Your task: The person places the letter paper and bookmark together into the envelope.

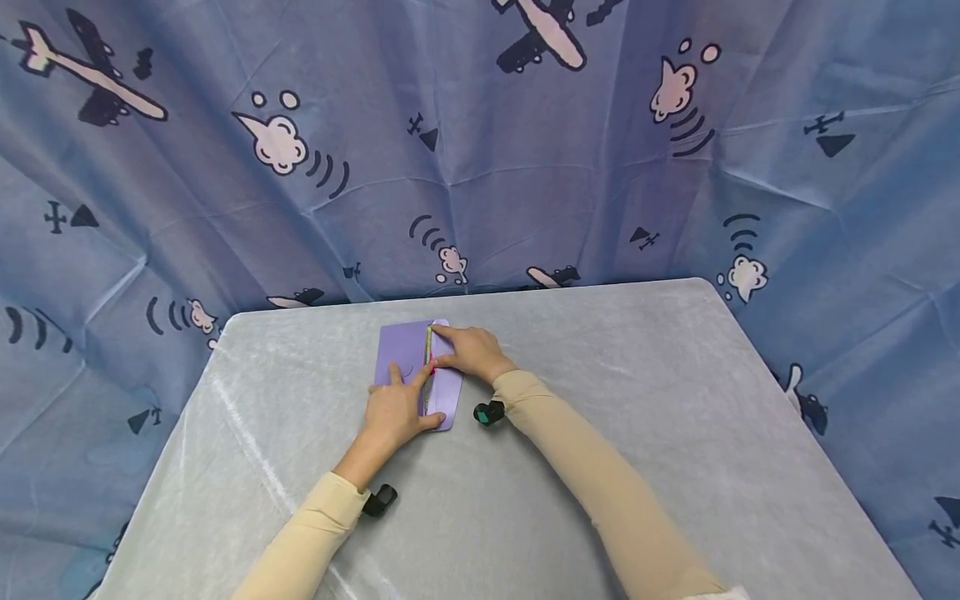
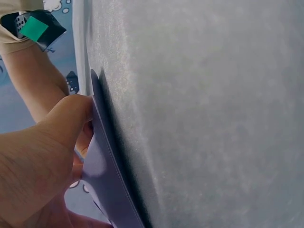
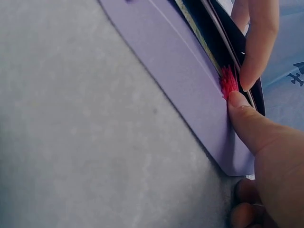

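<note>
A purple envelope (image 1: 401,342) lies on the table, its long lighter flap (image 3: 161,52) folded out to the right. At its mouth show a thin yellow-green edge (image 1: 428,342) and a small red tassel (image 3: 229,81). My left hand (image 1: 393,410) rests spread on the envelope, index fingertip at the mouth and thumb on the flap's near end. From the right, my right hand (image 1: 472,352) reaches in. Its thumb (image 3: 243,111) presses at the tassel, while its index finger touches the mouth's far end. What lies inside the envelope is mostly hidden.
The table (image 1: 645,433) has a grey cloth top with whitish crease lines. Behind it hangs a blue curtain (image 1: 480,183) printed with planes and clouds. Small black devices sit on the left wrist (image 1: 380,500) and right wrist (image 1: 489,413).
</note>
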### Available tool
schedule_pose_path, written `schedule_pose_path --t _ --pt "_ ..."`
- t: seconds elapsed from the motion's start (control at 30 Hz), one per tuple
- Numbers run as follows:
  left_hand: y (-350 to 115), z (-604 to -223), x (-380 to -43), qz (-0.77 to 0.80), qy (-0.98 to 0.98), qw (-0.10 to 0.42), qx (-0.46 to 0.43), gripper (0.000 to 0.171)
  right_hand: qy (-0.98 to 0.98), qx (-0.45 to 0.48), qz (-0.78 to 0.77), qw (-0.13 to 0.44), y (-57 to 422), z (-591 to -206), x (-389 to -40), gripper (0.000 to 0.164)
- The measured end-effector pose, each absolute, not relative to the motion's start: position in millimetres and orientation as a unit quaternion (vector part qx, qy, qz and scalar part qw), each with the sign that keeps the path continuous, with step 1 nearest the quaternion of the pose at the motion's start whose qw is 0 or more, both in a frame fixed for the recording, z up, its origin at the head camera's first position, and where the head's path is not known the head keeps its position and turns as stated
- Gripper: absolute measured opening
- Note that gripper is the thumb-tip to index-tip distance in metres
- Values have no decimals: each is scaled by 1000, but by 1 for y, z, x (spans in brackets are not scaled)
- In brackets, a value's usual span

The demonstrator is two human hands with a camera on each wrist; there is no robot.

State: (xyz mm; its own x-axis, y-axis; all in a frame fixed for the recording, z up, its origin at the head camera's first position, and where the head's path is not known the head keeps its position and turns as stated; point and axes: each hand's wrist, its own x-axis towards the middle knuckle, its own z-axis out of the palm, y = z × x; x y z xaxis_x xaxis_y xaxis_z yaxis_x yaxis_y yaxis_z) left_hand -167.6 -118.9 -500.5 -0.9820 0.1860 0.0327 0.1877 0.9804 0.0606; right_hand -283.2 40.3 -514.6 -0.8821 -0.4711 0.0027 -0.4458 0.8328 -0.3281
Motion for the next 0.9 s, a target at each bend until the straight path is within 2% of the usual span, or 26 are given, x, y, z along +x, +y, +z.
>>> schedule_pose_path --t 0.23,0.9 --pt "-118 -498 -167 -29 -994 28 -104 95 963 -232 -134 38 38 -515 -284 73" --pt "-118 -496 -167 -23 -994 20 -103 92 963 -234 -131 26 35 -516 -284 73"
